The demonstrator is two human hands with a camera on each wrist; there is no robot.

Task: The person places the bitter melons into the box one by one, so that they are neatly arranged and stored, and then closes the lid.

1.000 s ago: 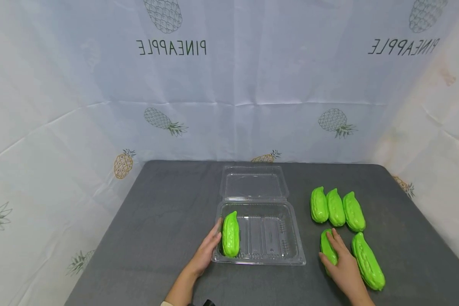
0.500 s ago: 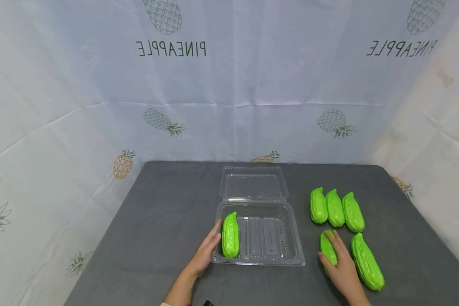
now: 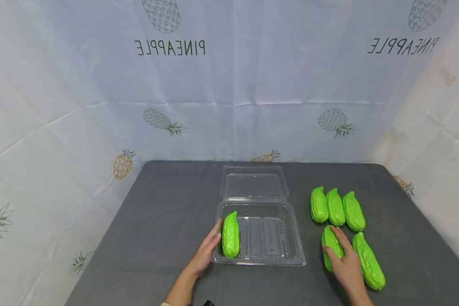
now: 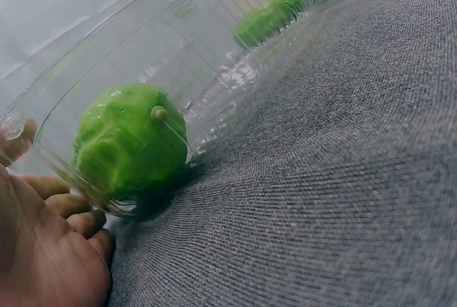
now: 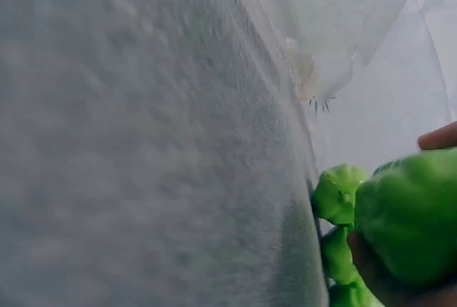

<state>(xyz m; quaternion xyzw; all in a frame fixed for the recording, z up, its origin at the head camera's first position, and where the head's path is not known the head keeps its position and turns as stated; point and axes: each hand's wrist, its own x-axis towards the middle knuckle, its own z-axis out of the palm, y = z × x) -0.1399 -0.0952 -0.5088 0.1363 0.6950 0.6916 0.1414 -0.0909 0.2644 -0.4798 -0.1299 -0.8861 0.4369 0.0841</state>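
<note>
A clear plastic clamshell box lies with its lid folded back. Inside it, along the left wall, lies one green bitter melon. My left hand rests against the box's left side, fingers fairly straight in the left wrist view, fingertips at the plastic wall. My right hand grips another bitter melon between thumb and fingers, right of the box. The right wrist view shows that held melon close up, with part of the hand around it. Just right of this hand lies a long bitter melon.
Three more bitter melons lie side by side at the right, behind my right hand. The open lid extends toward the back of the grey table. A white curtain with pineapple prints hangs behind it.
My right hand and the bitter melon it grips have shifted slightly away from me. The left hand, the box and the other melons stay put.
</note>
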